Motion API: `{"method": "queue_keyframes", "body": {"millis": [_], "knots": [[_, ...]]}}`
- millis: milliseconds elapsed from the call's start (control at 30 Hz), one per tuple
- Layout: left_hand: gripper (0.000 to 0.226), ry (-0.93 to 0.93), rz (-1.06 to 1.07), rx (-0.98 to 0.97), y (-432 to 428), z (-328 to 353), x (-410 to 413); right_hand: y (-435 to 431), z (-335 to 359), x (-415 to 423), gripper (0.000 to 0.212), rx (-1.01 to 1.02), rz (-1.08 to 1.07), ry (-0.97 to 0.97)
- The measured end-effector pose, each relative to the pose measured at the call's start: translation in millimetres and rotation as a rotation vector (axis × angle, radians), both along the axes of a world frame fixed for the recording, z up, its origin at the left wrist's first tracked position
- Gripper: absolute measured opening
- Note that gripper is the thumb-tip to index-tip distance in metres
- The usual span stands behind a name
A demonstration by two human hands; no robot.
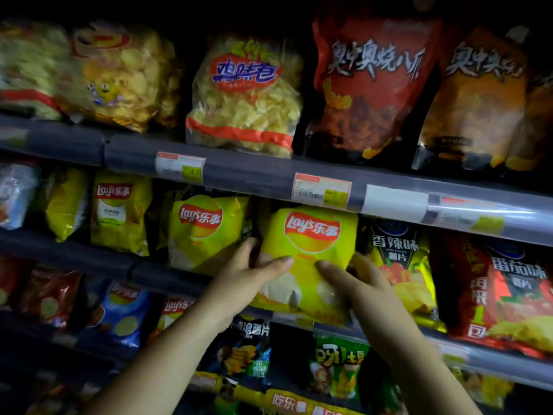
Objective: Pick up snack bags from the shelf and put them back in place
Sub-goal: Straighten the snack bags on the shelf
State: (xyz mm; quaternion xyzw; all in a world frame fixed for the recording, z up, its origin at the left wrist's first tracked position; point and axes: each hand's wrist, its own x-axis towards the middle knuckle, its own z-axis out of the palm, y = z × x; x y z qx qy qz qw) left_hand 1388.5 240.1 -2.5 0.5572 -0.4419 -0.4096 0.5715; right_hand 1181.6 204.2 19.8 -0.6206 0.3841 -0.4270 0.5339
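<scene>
My left hand (254, 271) and right hand (362, 283) each grip one side of the yellow chip bag (311, 235), thumbs on its front. The bag stands at the front edge of the middle shelf (167, 275), its bottom overhanging, between a second yellow bag (206, 232) and a black bag (395, 250). I judge it mid-replacement. Next it needs a straight push backward, clear of both neighbours.

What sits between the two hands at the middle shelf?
A yellow chip bag, held by the left hand and right hand, shown in the head view.
</scene>
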Motion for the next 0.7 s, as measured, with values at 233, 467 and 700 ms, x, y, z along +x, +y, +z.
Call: {"method": "queue_keyframes", "body": {"millis": [233,467,700], "knots": [[0.067,0.226,-0.306,-0.065,37.7,-20.0,5.9,24.5,-18.6,-13.6,0.051,0.226,0.083,-0.161],[0.070,0.170,-0.362,-0.062,46.9,-16.3,18.5,39.2,-23.3,-20.4,0.064,0.247,0.098,-0.149],[0.045,0.222,-0.074,-0.243,43.2,20.0,-7.9,54.4,-21.9,-10.0,0.066,0.194,0.237,-0.034]]}}
